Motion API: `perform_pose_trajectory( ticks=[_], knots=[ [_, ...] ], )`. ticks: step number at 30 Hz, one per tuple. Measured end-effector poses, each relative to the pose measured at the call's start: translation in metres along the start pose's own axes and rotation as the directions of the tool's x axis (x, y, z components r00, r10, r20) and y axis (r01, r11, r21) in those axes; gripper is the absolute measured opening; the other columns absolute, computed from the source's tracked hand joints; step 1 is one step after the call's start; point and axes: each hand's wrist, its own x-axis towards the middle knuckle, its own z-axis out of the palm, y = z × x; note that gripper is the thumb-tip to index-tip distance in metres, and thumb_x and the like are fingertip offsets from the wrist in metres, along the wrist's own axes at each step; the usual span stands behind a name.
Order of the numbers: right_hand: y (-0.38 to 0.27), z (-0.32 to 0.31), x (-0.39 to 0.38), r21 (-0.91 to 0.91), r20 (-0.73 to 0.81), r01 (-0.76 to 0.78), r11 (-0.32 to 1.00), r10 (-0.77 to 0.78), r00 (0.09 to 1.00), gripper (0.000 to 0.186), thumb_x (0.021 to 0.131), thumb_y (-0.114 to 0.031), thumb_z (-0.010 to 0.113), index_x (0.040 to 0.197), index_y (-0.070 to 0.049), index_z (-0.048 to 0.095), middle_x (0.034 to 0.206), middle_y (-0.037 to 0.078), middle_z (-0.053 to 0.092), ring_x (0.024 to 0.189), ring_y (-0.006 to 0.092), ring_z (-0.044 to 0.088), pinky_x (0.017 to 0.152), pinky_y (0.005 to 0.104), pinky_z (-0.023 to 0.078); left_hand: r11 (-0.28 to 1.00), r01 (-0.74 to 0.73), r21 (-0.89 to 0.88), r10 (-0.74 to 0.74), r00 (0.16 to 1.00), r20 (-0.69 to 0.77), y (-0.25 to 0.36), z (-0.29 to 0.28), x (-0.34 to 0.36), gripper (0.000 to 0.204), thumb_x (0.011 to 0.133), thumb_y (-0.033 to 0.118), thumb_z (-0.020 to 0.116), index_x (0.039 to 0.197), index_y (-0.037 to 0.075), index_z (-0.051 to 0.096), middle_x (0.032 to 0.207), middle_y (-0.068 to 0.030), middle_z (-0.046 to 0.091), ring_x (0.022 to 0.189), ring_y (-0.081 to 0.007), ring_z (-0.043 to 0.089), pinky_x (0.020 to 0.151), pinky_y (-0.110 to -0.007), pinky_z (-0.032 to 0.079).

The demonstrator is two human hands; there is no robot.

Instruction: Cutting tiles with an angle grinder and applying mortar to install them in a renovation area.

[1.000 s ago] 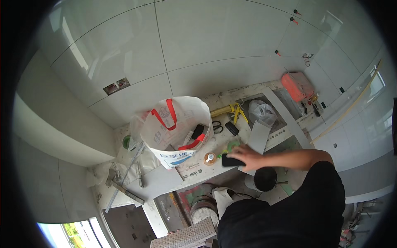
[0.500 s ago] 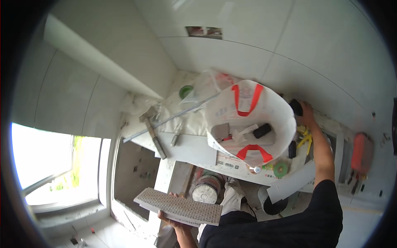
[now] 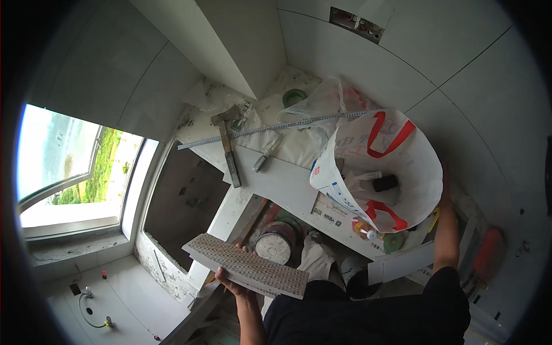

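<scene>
My left hand (image 3: 234, 282) is closed on a short stack of tile strips (image 3: 247, 265), held at the lower middle with a textured beige face upward. My right forearm (image 3: 447, 241) reaches along the right side of a large white bag (image 3: 345, 198) with red handles. The bag's wall and shadow hide the fingers of my right hand, so its grip does not show. Inside the bag lie a black object (image 3: 385, 183) and a small white item (image 3: 369, 176).
A hammer (image 3: 229, 152), a utility knife (image 3: 267, 156) and an extended tape measure blade (image 3: 253, 131) lie on the worktop left of the bag. A bucket (image 3: 276, 242) stands below. Right of my arm is a red case (image 3: 489, 253). An open window (image 3: 75, 172) is at far left.
The view has turned, shifting the worktop and bag up and right in the picture. My right hand, earlier visible at a black object beside the bag, is now mostly hidden. My left hand keeps the tiles.
</scene>
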Motion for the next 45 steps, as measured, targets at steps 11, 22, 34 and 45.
perform_pose_trajectory(
  ticks=[11, 22, 34, 45],
  knots=[
    [-0.317, -0.033, 0.02, -0.206, 0.239, -0.014, 0.979, 0.064, 0.969, 0.044, 0.102, -0.029, 0.081, 0.129, 0.005, 0.078, 0.114, 0.022, 0.082, 0.105, 0.026, 0.079, 0.093, 0.042, 0.059, 0.99, 0.083, -0.117, -0.079, 0.996, 0.042, 0.001, -0.015, 0.005, 0.097, 0.087, 0.06, 0.079, 0.161, 0.006, 0.049, 0.14, -0.0192, 0.067, 0.131, -0.0394, 0.068, 0.11, -0.065, 0.059],
    [-0.292, -0.239, 0.048, -0.004, -0.138, -0.221, 0.975, 0.219, 0.966, 0.045, 0.102, -0.027, 0.078, 0.124, 0.012, 0.08, 0.104, 0.016, 0.083, 0.092, 0.0215, 0.077, 0.084, 0.0399, 0.059, 0.99, 0.139, -0.011, -0.137, 0.984, 0.109, 0.002, -0.025, 0.018, 0.087, 0.09, 0.06, 0.078, 0.151, 0.001, 0.058, 0.136, -0.0174, 0.069, 0.129, -0.0362, 0.069, 0.109, -0.062, 0.06],
    [-0.353, -0.109, -0.196, -0.045, -0.57, 0.004, 0.999, -0.029, 0.821, 0.023, 0.115, -0.019, 0.07, 0.113, 0.002, 0.078, 0.096, 0.01, 0.082, 0.089, 0.0218, 0.078, 0.083, 0.0355, 0.06, 0.842, 0.391, 0.372, -0.458, 0.882, 0.109, -0.055, 0.125, 0.107, 0.057, 0.098, 0.043, 0.074, 0.141, 0.006, 0.064, 0.116, -0.0122, 0.07, 0.103, -0.0305, 0.071, 0.094, -0.05, 0.063],
    [-0.459, 0.195, -0.224, 0.71, 0.471, -0.285, 0.644, -0.134, 0.872, 0.076, 0.103, -0.046, 0.082, 0.154, 0.006, 0.057, 0.122, 0.027, 0.079, 0.112, 0.0383, 0.08, 0.099, 0.0459, 0.061, 0.378, -0.074, 0.923, -0.314, 0.927, 0.203, -0.145, 0.208, 0.183, 0.123, 0.08, 0.023, 0.091, 0.18, 0.004, 0.022, 0.136, -0.0157, 0.068, 0.112, -0.0259, 0.07, 0.092, -0.04, 0.06]
  ],
)
